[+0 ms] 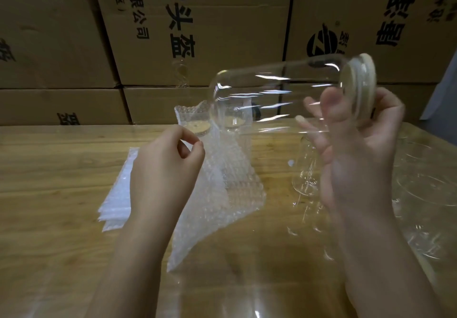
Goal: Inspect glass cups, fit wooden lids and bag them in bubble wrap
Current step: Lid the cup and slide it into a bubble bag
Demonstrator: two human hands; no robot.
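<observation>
Glass cup (272, 95) — motion-blurred, outline faint

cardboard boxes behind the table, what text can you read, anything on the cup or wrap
"有限公司": small print, turned sideways, on the middle box
"(西区)": beside it, same box
"-P头盔": large print, same box
right box: logo and large characters, turned and cut off, unreadable
left boxes: fragments only, unreadable
none on the glass cup or bubble wrap bag

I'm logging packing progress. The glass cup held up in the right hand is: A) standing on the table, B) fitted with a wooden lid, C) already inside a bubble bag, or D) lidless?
B: a wooden lid caps the glass cup gripped by the right hand.
</observation>
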